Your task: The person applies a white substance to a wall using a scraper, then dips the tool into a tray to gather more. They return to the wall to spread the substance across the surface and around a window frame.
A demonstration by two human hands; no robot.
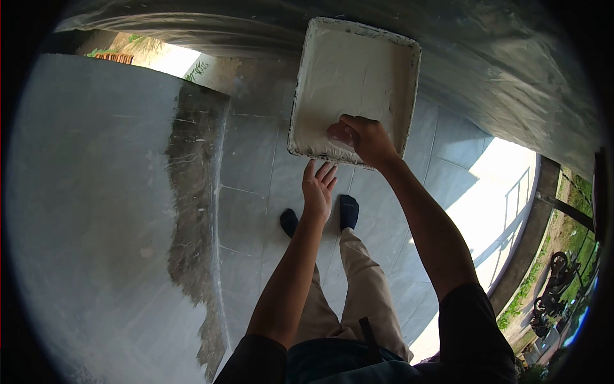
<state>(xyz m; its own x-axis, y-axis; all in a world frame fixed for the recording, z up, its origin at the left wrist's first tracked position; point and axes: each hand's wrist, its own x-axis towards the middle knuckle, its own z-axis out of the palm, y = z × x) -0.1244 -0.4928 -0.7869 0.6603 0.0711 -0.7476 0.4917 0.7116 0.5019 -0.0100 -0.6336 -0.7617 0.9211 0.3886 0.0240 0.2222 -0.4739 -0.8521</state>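
Observation:
A square, shallow tray point(403, 96) with a paint-crusted rim holds white, creamy paint. Over its near part, my right hand point(369, 141) is closed on a small pinkish, rounded thing point(341, 134), whose lower edge is close to the paint; its exact kind I cannot tell. My left hand point(316, 191) is open, palm turned up and fingers spread, with fingertips right at the tray's near rim.
On the left stands a grey-coated wall point(102, 192) with a darker bare strip point(192, 179) along the tiled floor point(249, 153). Plastic sheeting point(499, 77) hangs beyond the tray. My dark-socked feet point(348, 211) are below; a motorcycle point(555, 281) stands outside at right.

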